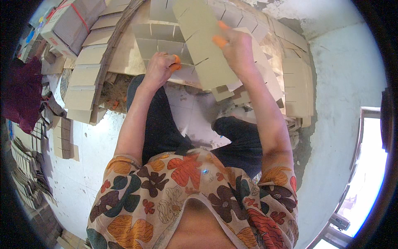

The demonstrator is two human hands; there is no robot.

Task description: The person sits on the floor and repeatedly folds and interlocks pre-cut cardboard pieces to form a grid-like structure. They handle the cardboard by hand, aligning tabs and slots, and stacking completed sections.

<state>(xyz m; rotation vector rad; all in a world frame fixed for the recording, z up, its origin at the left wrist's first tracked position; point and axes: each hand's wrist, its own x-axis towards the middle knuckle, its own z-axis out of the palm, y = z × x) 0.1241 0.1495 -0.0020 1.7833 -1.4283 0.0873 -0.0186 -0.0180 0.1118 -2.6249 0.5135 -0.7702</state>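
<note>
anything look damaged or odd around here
Yes, the wall at the right looks damaged: its pale coating ends in a ragged edge beside the cardboard stack, with rough grey showing. The floor at the left also looks odd, speckled with dark marks; I can't tell whether they're dirt or chips.

Cardboard sheet (200, 39) is tan, finger covers (220, 41) bright orange, trousers (159, 124) near-black, and the shirt (137, 203) (beige base, btw) is floral in red, orange, brown and green.
</note>
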